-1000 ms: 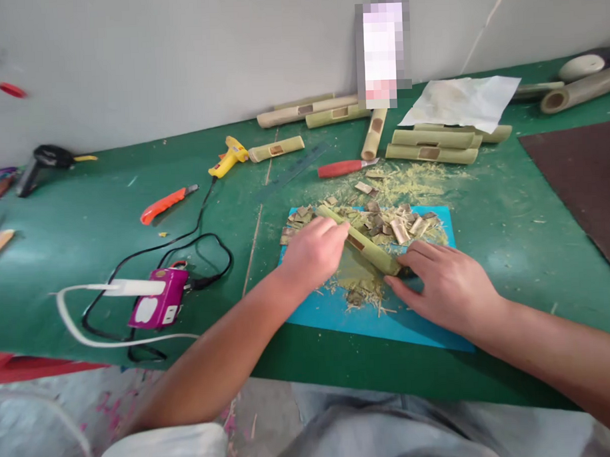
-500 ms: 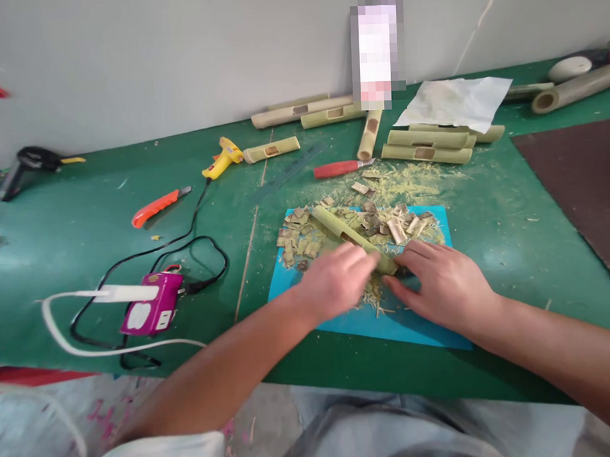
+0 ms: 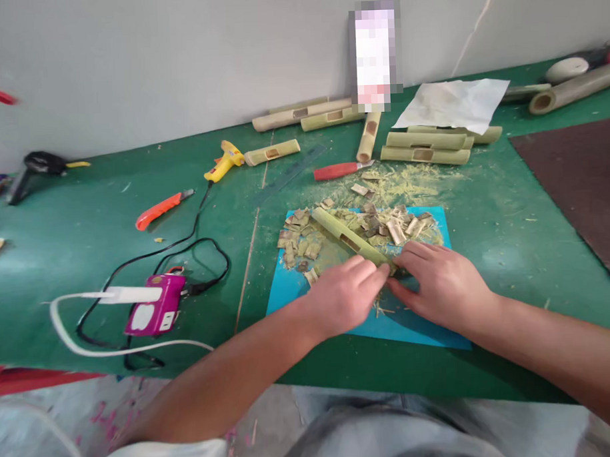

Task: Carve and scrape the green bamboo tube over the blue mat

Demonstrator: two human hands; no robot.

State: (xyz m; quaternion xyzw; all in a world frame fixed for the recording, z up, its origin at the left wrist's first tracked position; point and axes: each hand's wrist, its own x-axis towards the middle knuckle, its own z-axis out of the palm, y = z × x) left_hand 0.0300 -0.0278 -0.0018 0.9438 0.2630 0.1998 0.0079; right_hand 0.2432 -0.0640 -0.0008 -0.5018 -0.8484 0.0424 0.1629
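The bamboo tube (image 3: pixel 346 238) lies diagonally on the blue mat (image 3: pixel 333 317), its far end toward the left and its near end at the middle of the mat, where both hands meet. A rectangular slot is cut in its upper side.

The left hand (image 3: pixel 343 296) rests on the mat with its fingers extended toward the near end of the tube. The fingertips touch the tube end; the hand is not clenched, and whether it actually pinches the tube cannot be determined. The right hand (image 3: pixel 443 285) lies palm down just right of the same end, fingers loosely curled and touching the tube tip; a firm grasp cannot be confirmed.

Bamboo chips (image 3: pixel 385 224) and shavings cover the far half of the mat on both sides of the tube. The mat lies on a green table (image 3: pixel 84 216).

Beyond the mat lies a red-handled knife (image 3: pixel 340 169). Farther off, several cut bamboo tubes (image 3: pixel 425 147) lie near the wall, some under a white sheet (image 3: pixel 453 102). To the left are a yellow glue gun (image 3: pixel 224 160), an orange utility knife (image 3: pixel 161 207) and a purple power strip (image 3: pixel 156 313) with a black cord.
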